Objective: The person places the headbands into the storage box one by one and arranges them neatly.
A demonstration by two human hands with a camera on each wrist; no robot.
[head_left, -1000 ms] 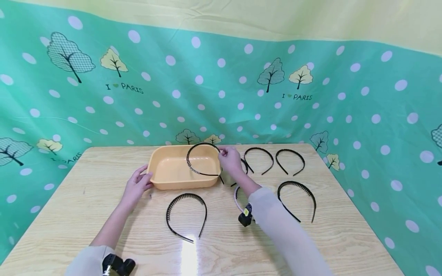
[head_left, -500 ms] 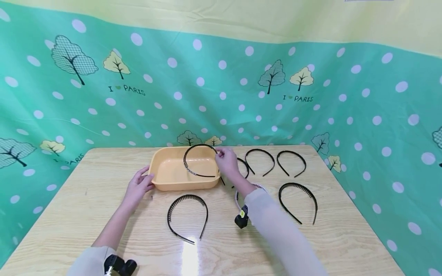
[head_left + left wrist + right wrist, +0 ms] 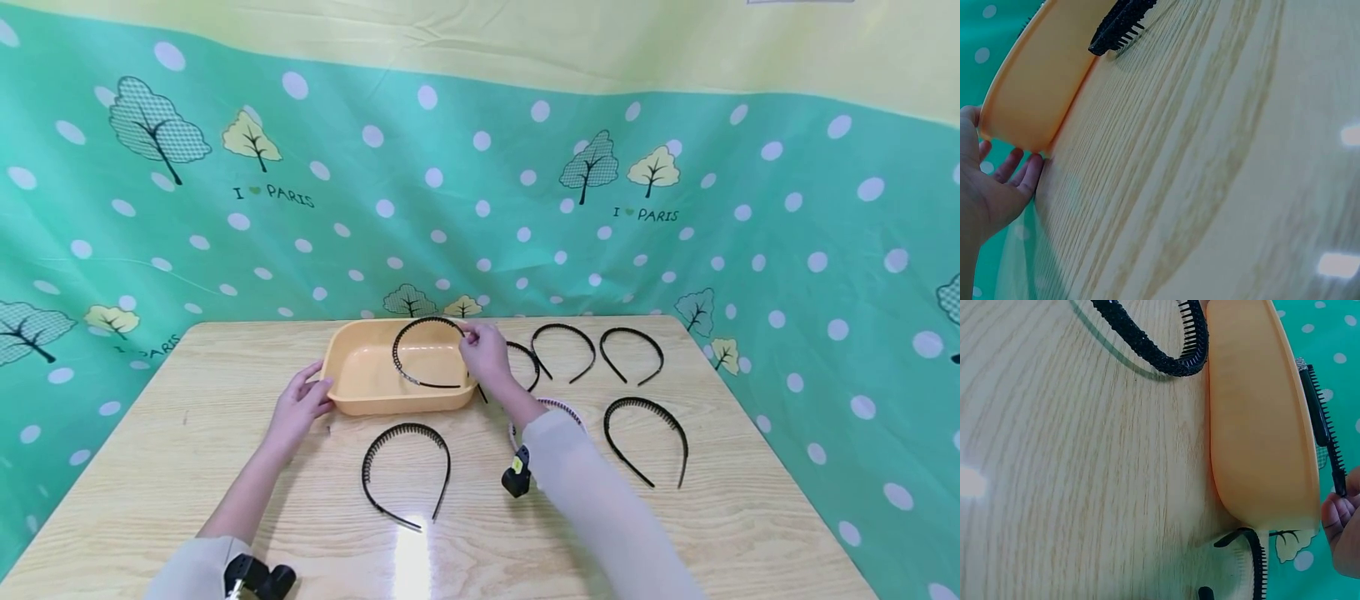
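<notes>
My right hand (image 3: 486, 354) pinches a toothed black headband (image 3: 417, 321) near one side and holds it over the peach plastic basin (image 3: 405, 404). A small silvery ornament shows on this band, and in the right wrist view the band (image 3: 1317, 412) stands out past the basin's rim. My left hand (image 3: 298, 407) grips the basin's left end, with fingers at the rim and fingertips against the outer wall (image 3: 1038, 81). A glittery black headband (image 3: 406, 427) lies on the table in front of the basin.
Several more black headbands lie to the right, two at the back (image 3: 564, 327) (image 3: 632, 331), one nearer (image 3: 647, 402) and one beside the basin (image 3: 536, 363). My right forearm passes above a white-edged headband (image 3: 562, 406). A patterned green cloth (image 3: 480, 208) hangs behind the wooden table (image 3: 187, 467).
My right hand has moved a little to the left, carrying the headband farther over the basin. My left hand keeps its place at the basin's end.
</notes>
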